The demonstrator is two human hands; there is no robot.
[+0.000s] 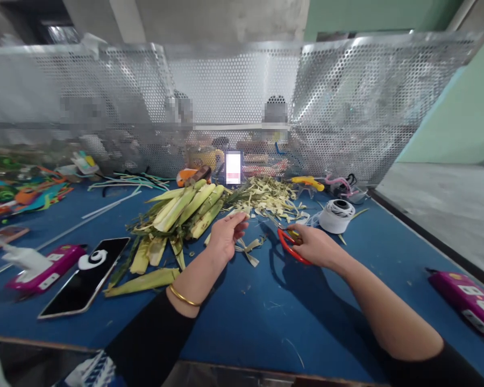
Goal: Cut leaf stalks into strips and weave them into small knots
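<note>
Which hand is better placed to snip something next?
Probably the right hand: it grips the red-handled scissors, blades pointing away and leftward. The left hand has no scissors; its fingers look pinched, but what they hold is too small to tell.

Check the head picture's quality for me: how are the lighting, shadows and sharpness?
Head view: the upright rectangle glows washed-out white; head view: glare streaks the perforated metal panel, and pixelated patches hide detail behind it; head view: the right hand and scissors throw dark shadows on the blue table.
</note>
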